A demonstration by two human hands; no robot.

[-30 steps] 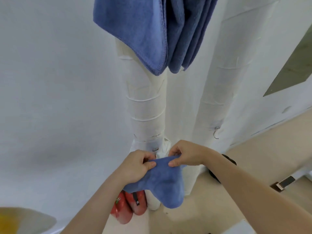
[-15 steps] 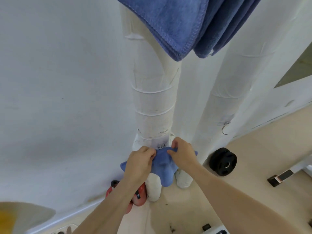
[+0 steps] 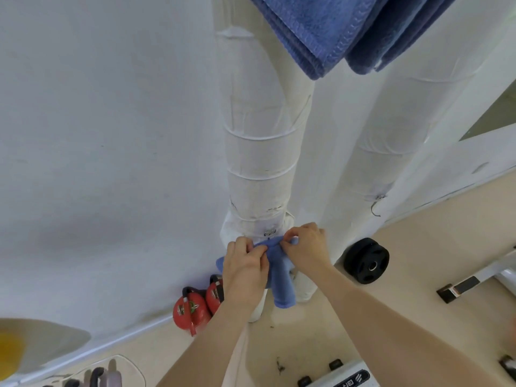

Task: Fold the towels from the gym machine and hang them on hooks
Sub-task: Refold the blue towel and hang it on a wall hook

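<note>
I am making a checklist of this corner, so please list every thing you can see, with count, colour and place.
small towel: one, blue, held up at the left column's hook
hanging towels: several, blue, top of view
columns: two, white, against the wall
hooks: two, metal, low on the columns
fire extinguishers: two, red, floor by the wall
weight plate: one, black, floor at right
left hand: pinching the small towel
right hand: pinching the small towel

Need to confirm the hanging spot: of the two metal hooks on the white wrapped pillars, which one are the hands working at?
The hook on the left pillar, just above the small blue towel. The other hook hangs bare on the right pillar.
</note>
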